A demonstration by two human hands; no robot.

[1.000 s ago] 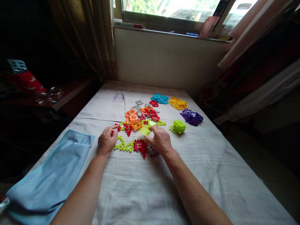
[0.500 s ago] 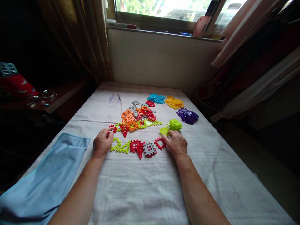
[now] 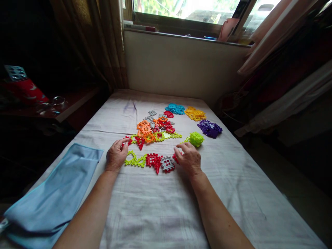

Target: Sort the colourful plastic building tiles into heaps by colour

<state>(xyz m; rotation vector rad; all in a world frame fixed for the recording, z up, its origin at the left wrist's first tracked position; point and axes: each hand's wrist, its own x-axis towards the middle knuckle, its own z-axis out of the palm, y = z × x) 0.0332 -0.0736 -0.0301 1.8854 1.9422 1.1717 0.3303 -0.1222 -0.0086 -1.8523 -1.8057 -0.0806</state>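
Observation:
My left hand (image 3: 116,155) rests at the left end of the toy pieces, its thumb and forefinger closed about a red interlocking building piece (image 3: 129,140) that they partly cover. My right hand (image 3: 190,159) holds nothing I can see; its fingers are apart above a red square frame (image 3: 175,158), mostly hidden beneath them. Between the hands lie a grey notched square (image 3: 167,163), red pieces (image 3: 151,159) and lime-green frames (image 3: 141,160). Just beyond the right hand sits a lime-green pile (image 3: 197,139).
Farther back are an orange pile (image 3: 144,128), grey pieces (image 3: 152,113), and blue (image 3: 175,109), yellow (image 3: 195,113) and purple (image 3: 210,128) piles. A light-blue cloth (image 3: 59,193) lies at left. Glasses (image 3: 53,105) rest on a side table beyond the bed's left edge.
My right hand has moved left and away from the lime-green pieces, over the red frame, with its fingers spread. My left hand stays at the red piece. The view has shifted slightly.

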